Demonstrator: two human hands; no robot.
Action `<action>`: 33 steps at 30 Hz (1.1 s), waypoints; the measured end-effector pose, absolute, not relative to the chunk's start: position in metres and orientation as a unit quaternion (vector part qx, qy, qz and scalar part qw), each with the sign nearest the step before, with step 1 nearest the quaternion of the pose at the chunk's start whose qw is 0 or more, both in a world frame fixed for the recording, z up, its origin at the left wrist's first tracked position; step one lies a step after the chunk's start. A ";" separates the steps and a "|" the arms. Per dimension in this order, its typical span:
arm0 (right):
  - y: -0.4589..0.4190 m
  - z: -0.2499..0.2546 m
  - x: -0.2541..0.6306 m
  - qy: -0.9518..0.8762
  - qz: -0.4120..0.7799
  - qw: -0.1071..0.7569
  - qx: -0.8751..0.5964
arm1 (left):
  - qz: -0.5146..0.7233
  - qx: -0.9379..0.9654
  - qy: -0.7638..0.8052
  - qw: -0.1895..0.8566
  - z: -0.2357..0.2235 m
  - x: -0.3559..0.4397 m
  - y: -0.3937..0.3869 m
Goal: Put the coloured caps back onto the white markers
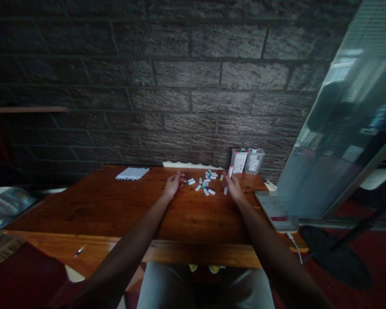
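My right hand [233,187] is closed around a white marker [230,170] with a pink end, which sticks up above the fingers. A white piece [225,190] shows just left of that hand's palm; I cannot tell whether it lies on the table or is in the hand. My left hand [173,184] rests at the table with its fingers apart and nothing visible in them. Between the hands lie several short white pieces [211,192] with green, blue, purple or yellow ends, like marker caps. The nearest to my left hand is a green-ended piece [191,182].
On the wooden table [122,210], a row of white markers [133,173] lies at the left. At the back right stand a box of coloured-end markers [239,161] and a clear box [254,162]. A laptop [278,212] with a white cable [295,244] sits right. Behind is a brick wall.
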State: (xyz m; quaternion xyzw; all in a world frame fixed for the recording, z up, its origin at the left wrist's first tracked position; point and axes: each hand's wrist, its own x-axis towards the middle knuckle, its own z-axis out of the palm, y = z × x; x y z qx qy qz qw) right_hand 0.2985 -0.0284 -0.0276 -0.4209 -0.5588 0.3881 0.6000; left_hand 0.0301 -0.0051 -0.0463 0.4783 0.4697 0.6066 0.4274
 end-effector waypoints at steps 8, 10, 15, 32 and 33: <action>-0.031 -0.038 0.292 -0.542 0.476 0.565 -0.400 | 0.595 0.495 0.480 0.413 -0.046 0.031 -0.006; -0.031 -0.039 0.288 -0.528 0.497 0.550 -0.415 | 0.594 0.502 0.478 0.408 -0.047 0.030 -0.006; -0.030 -0.040 0.286 -0.535 0.488 0.556 -0.409 | 0.596 0.500 0.474 0.412 -0.048 0.031 -0.004; -0.037 -0.036 0.282 -0.551 0.456 0.566 -0.411 | 0.592 0.503 0.478 0.409 -0.051 0.030 -0.002; -0.036 -0.036 0.283 -0.551 0.456 0.564 -0.414 | 0.591 0.503 0.479 0.411 -0.051 0.030 -0.002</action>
